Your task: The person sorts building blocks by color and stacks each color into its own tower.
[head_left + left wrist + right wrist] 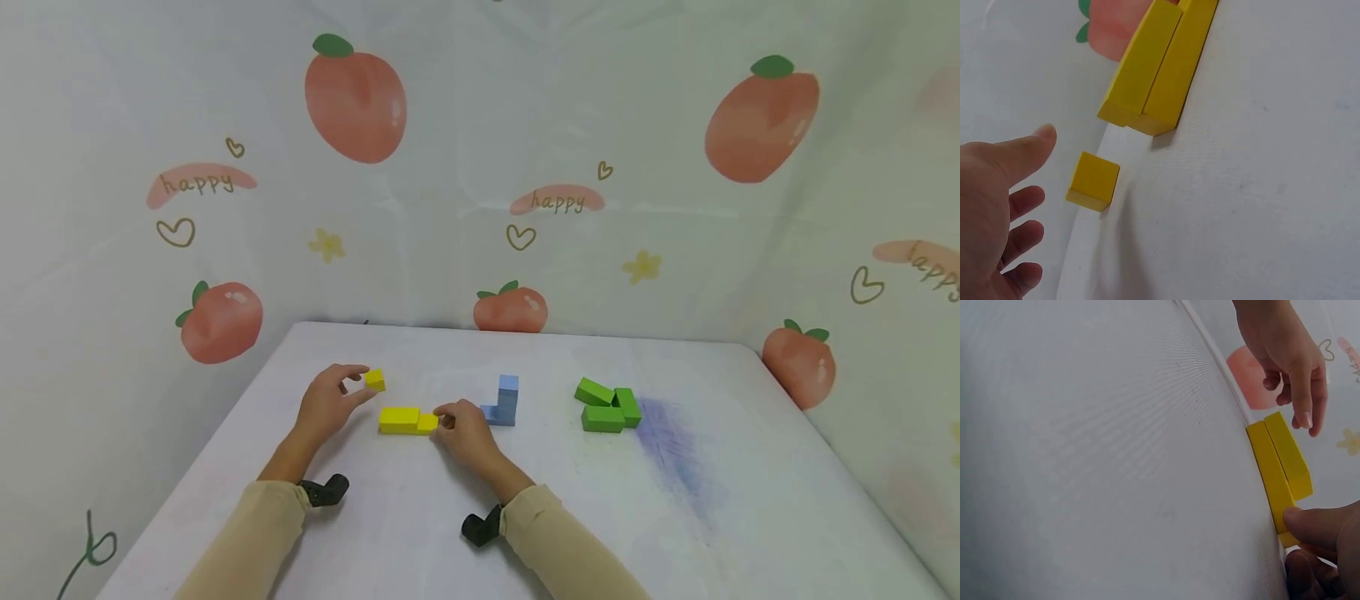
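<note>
Head view first: on the white table point(750, 467), a small yellow cube point(375, 381) sits toward the back left, plain and bright. The left hand point(326, 410) is right beside it, its fingers point(348, 369) parted from the thumb, framing the cube's near side. In front of the cube lies a yellow stack, an upper yellow block point(400, 415) on a lower yellow block point(427, 422) that juts out to the right, and there's the right hand point(467, 433) at that jutting end. Blue blocks point(507, 404) rise just beyond that hand, and farther right three green blocks point(602, 419) cluster near a purple smudge point(675, 450).

Over to the left wrist: the cube shows clean, flat faces and crisp edges, with a visible gap to the thumb. That hand is loosely spread and has hold of nothing. The stack's near ends line up closely, smooth yellow all over.

Right wrist now: the thumb presses the lower block's end, the other fingers curled close by, pinching it. The upper block stops short of that grip. At the top, the left hand hangs with fingers pointing down, clear of the stack.
</note>
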`<move>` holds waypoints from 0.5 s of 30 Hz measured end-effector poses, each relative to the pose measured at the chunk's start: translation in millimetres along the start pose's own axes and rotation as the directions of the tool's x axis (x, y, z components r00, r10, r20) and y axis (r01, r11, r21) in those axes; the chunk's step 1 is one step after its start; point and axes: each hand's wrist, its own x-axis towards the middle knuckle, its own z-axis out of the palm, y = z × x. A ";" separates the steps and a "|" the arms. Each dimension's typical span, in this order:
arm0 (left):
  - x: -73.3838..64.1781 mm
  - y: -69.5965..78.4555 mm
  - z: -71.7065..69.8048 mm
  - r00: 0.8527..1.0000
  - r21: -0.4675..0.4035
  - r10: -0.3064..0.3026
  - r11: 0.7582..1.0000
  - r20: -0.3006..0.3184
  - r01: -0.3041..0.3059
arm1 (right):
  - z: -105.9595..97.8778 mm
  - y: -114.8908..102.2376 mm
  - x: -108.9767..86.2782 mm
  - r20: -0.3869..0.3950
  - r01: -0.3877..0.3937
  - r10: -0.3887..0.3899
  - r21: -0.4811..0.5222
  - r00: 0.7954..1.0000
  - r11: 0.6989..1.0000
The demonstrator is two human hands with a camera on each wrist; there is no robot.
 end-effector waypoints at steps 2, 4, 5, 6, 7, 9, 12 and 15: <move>3.8 -1.9 0.4 1.000 0.013 -0.022 1.000 0.015 0.022 | -0.4 0.2 0.0 -0.002 -0.004 0.004 0.005 1.000 1.000; 7.1 -4.1 0.6 0.999 0.028 -0.039 0.999 0.030 0.038 | -0.2 0.2 0.4 -0.001 -0.008 0.008 0.007 1.000 1.000; 8.3 -5.0 0.7 0.998 0.036 -0.050 0.998 0.039 0.049 | 0.1 0.2 0.8 0.000 -0.010 0.010 0.007 1.000 1.000; 9.4 -5.8 0.6 0.997 0.039 -0.059 0.998 0.052 0.057 | 0.3 0.2 1.0 0.000 -0.011 0.011 0.005 1.000 1.000; 10.5 -6.4 0.6 0.995 0.044 -0.068 0.997 0.067 0.065 | 0.5 0.1 0.9 0.001 -0.017 0.017 0.003 1.000 1.000; 12.3 -6.9 0.9 0.990 0.043 -0.096 0.995 0.102 0.092 | 0.7 -0.2 0.1 0.000 -0.024 0.024 0.000 1.000 1.000; 14.1 -7.5 2.2 0.978 0.022 -0.147 0.989 0.150 0.145 | 0.6 -0.3 -1.9 -0.004 -0.022 0.022 -0.001 1.000 1.000; 15.2 -8.5 4.5 0.969 0.005 -0.182 0.983 0.169 0.184 | 0.3 -0.1 -3.5 -0.006 -0.010 0.010 0.007 1.000 1.000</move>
